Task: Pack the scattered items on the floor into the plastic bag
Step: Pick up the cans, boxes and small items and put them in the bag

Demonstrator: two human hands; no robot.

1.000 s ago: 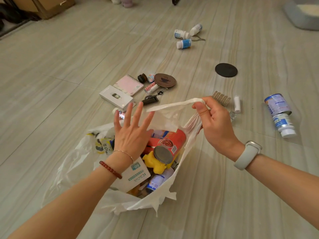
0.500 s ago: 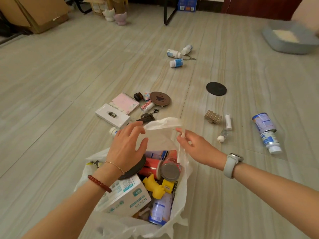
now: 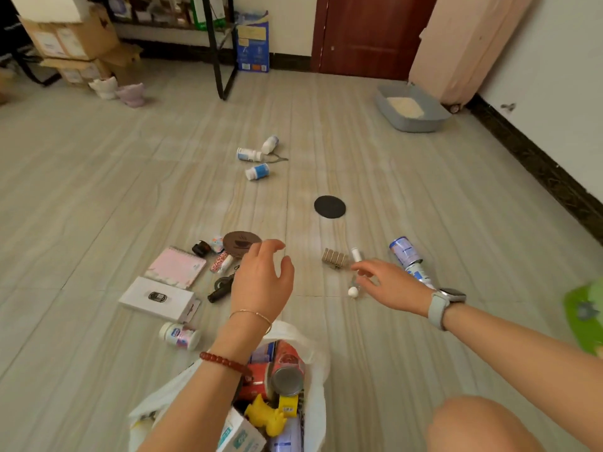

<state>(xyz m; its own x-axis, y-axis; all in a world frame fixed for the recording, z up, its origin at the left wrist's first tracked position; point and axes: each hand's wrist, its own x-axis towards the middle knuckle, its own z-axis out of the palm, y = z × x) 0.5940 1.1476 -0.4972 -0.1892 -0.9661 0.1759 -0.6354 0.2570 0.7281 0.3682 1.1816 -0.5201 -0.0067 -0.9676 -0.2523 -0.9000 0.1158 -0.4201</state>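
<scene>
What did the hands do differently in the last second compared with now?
A second ago the right hand pinched the plastic bag rim and the left hand hovered open over its mouth. Now the right hand has let go, and both reach forward, empty and open, toward the floor items: the left near the brown coaster, the right near the small white tube. The scattered items lie as before.

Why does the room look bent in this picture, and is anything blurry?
Head view: the wide-angle lens bows the baseboard and floor lines toward the edges. Light is soft and even, with a pale sheen on the floor. The right hand is slightly smeared; the green thing at the right edge is too blurred to identify.
</scene>
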